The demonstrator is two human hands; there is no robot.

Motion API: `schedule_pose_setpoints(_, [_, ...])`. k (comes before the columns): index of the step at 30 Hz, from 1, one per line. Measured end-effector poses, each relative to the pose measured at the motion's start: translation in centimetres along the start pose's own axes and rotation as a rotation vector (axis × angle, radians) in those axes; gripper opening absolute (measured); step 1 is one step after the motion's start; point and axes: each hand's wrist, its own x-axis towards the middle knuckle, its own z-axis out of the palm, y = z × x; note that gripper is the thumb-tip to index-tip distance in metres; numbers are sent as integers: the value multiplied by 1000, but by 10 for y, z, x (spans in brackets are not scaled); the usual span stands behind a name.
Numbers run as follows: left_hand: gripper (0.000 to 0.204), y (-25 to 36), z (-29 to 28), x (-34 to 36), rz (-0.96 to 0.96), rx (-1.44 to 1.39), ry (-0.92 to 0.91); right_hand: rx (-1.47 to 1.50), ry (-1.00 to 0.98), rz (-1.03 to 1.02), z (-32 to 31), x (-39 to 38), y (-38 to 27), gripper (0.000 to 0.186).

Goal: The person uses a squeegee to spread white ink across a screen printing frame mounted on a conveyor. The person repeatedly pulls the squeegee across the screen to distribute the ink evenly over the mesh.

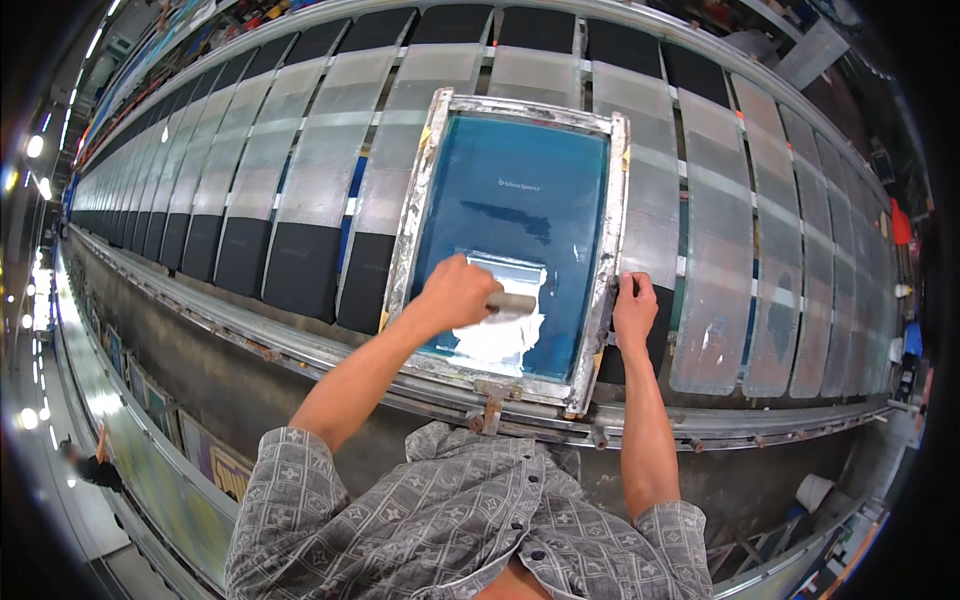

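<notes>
A screen-printing frame (530, 110) with a worn, ink-smeared metal rim lies across the row of flat boards in front of me. Stretched inside it is a blue mesh (450, 190), with a small light mark and a darker streak. White ink (490, 350) is pooled over the near part of the mesh. My left hand (455, 295) is closed round a squeegee (515, 303), holding it above the white ink; its lower edge is hard to make out. At the frame's right rail, my right hand (635, 310) grips the edge with bent fingers.
Long grey boards (715, 220) run left and right, several with black cloth (300, 265) on their ends. A metal rail (690, 432) passes along the near side. A white bucket (815, 490) is at the lower right. Another person (98, 465) stands far left.
</notes>
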Motion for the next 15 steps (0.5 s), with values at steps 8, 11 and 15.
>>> schedule_pose_setpoints(8, [25, -30, -2, 64, -8, 89, -48, -78, -17, -2, 2, 0, -4, 28])
schedule_pose_setpoints(11, [24, -25, 4, 56, -7, 87, -17, -49, -5, 4, 4, -1, -3, 28])
schedule_pose_setpoints(15, [17, 4, 18, 7, -22, 80, -96, -36, -2, 25, 2, -1, -4, 28])
